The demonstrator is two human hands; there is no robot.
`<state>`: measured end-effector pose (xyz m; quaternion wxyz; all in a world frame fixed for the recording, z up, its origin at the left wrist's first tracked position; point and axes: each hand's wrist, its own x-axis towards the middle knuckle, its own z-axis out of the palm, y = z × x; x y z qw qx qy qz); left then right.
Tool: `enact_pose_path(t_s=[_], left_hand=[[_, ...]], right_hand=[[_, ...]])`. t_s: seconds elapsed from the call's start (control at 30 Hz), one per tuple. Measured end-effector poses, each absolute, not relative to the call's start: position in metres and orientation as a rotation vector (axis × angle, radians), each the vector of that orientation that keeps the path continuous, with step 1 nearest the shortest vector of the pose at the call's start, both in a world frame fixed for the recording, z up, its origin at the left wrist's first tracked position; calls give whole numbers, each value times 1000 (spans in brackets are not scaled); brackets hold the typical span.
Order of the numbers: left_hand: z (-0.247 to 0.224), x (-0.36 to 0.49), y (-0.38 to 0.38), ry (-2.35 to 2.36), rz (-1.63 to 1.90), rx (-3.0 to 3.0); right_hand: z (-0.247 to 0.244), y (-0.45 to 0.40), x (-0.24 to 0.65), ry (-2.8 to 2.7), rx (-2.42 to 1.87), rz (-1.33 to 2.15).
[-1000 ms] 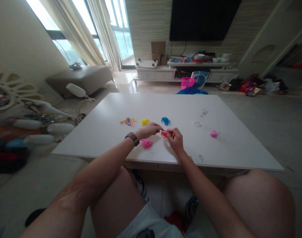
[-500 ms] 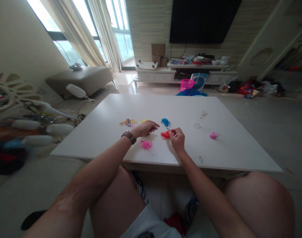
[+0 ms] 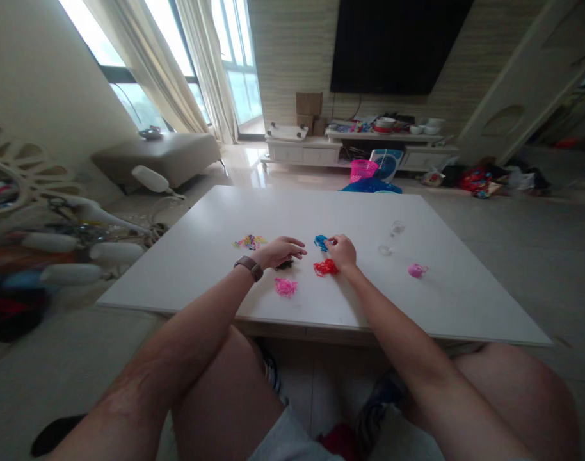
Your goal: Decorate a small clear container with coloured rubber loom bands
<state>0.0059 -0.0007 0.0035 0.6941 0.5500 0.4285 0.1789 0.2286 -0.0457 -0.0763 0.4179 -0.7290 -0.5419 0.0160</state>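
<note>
Head view: the right hand has moved from beside the red pile to the blue pile on the bench, fingertips at that pile's right edge, so work now seems centred there. Whether its grip is closed on a piece, I cannot tell. The left hand hovers by the dark pile, fingers extended, its grip likewise unclear.

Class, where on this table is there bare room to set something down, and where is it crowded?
Bare: left end of the table, left of the multicoloured pile; far strip, beyond the blue pile; right end, right of the pink rounded object. Crowded: the middle, with left hand, right hand, red pile, dark pile and bright-pink pile.
</note>
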Motion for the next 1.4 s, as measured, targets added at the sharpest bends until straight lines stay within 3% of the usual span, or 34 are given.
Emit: enact_pose_path(t_s=[0.3, 0.6, 1.4], left_hand=[[0, 2, -3, 918, 412, 1226], [-16, 17, -17, 928, 373, 1381], [-6, 24, -28, 882, 443, 1523]], right_hand=[[-72, -102, 167, -1490, -1325, 2], [-90, -111, 155, -1465, -1344, 35], [-87, -118, 159, -1288, -1376, 91]])
